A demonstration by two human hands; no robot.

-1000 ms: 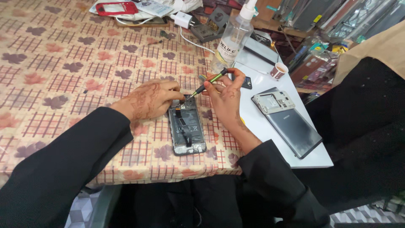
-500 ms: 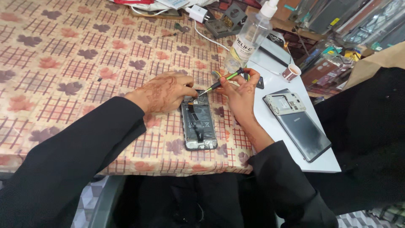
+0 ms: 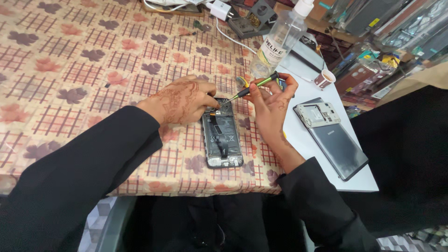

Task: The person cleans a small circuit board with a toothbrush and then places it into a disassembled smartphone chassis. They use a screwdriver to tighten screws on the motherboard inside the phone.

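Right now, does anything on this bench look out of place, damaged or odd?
Nothing looks spilled or broken. The opened phone lies flat with its back off under the left hand; the right hand holds a green screwdriver at its top. The removed back cover lies alongside.

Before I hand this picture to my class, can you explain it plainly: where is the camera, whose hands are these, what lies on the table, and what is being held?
The picture comes from a camera worn on the person's head, looking down, so the two black-sleeved arms are that person's own. There is no machine, only bare hands. The left hand rests on the top end of an opened phone, whose insides show, on a patterned tablecloth. The right hand holds a green-handled screwdriver, its tip pointing at the phone's top edge. To the right, on a white board, lies a grey back cover. Behind stand a clear bottle, a small cup and a white charger.
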